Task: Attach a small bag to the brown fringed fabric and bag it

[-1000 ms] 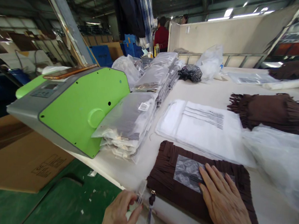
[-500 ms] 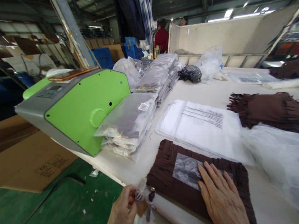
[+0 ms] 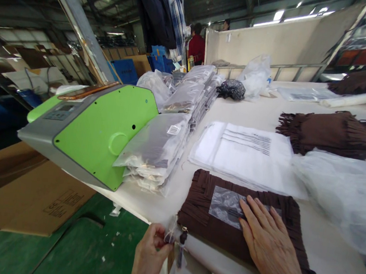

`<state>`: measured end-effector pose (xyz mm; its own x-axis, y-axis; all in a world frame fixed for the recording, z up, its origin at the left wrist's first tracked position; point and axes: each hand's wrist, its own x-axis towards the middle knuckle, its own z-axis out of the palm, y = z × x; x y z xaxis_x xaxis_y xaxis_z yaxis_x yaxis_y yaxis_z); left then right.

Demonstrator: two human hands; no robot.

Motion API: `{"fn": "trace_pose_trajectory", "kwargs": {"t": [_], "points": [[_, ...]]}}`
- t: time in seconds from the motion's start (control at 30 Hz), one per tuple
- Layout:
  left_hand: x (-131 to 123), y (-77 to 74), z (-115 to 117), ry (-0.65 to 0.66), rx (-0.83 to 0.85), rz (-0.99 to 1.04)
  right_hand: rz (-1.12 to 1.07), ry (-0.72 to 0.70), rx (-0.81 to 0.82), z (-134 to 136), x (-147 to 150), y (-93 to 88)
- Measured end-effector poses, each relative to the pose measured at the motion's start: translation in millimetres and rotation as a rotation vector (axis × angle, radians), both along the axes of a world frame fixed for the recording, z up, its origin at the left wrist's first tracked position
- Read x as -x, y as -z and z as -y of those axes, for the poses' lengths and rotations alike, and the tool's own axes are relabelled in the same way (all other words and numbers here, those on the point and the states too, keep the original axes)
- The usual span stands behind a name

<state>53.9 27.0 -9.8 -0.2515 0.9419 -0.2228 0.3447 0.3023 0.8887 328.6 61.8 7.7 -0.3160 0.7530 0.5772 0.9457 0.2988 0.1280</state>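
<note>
A dark brown fringed bag (image 3: 212, 229) lies flat at the table's front edge, with a clear plastic packet (image 3: 226, 206) on top. My right hand (image 3: 268, 242) rests on the bag and packet, fingers stretched out. At the bag's left corner, my left hand (image 3: 154, 251) is closed in a pinch on the cord of a hang tag (image 3: 170, 258). Beside it hangs a dark zipper pull (image 3: 183, 237) with a metal ring. My left fingertips partly hide the cord.
Left of the bag are stacked bagged goods (image 3: 155, 147) and a green-sided machine (image 3: 105, 133). White printed plastic bags (image 3: 243, 154) lie behind it. More brown fringed pieces (image 3: 327, 132) and loose clear plastic (image 3: 337, 192) sit to the right. A cardboard box (image 3: 32, 199) stands on the floor.
The hang tag at my left hand has turned from facing me to nearly edge-on. My right hand stays flat on the bag; the view has shifted slightly.
</note>
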Motion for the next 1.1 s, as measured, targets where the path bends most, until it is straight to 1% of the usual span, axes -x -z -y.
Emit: {"fn": "trace_pose_trajectory", "kwargs": {"t": [0.1, 0.17, 0.27, 0.37, 0.43, 0.53, 0.57, 0.63, 0.67, 0.73, 0.77, 0.83, 0.87, 0.93, 1.0, 1.1], "points": [[10, -2.7, 0, 0.005, 0.009, 0.109, -0.007, 0.003, 0.004, 0, 0, 0.9], [18, -10.2, 1, 0.04, 0.06, 0.209, -0.014, 0.006, 0.012, 0, 0, 1.5], [28, -30.2, 0, 0.11, 0.226, 0.354, -0.02, 0.012, 0.022, 1, 0, 1.9], [29, -52.4, -3, 0.137, 0.434, 0.578, -0.026, 0.017, 0.02, 1, 0, 1.5], [24, -63.8, -6, 0.138, 0.494, 0.743, -0.031, 0.018, 0.018, 1, 0, 0.8], [13, -74.4, -11, 0.137, 0.515, 0.933, -0.027, 0.021, 0.018, 1, 1, -0.2], [9, -76.7, -13, 0.125, 0.522, 0.978, -0.024, 0.023, 0.016, 1, 1, -0.3], [-2, -80.7, -18, 0.051, 0.484, 1.018, -0.022, 0.024, 0.014, 1, 1, -0.2], [-9, -82.8, -22, -0.008, 0.446, 1.018, -0.022, 0.023, 0.013, 1, 1, 0.0], [-23, -87.1, -30, -0.167, 0.396, 1.033, -0.022, 0.021, 0.015, 1, 1, 0.7], [-30, -89.0, -35, -0.238, 0.408, 1.07, -0.025, 0.022, 0.017, 2, 0, 1.0], [-45, -91.3, -45, -0.341, 0.466, 1.212, -0.027, 0.026, 0.022, 2, 0, 1.3], [-52, -91.2, -49, -0.372, 0.478, 1.291, -0.027, 0.03, 0.027, 2, 0, 1.2], [-65, -88.4, -57, -0.396, 0.441, 1.41, -0.021, 0.036, 0.028, 2, 0, 0.4], [-74, -83.0, -62, -0.398, 0.396, 1.458, -0.014, 0.04, 0.014, 2, 1, -0.5], [-83, -75.7, -67, -0.407, 0.407, 1.481, -0.013, 0.044, 0.008, 2, 1, -0.1]]}}
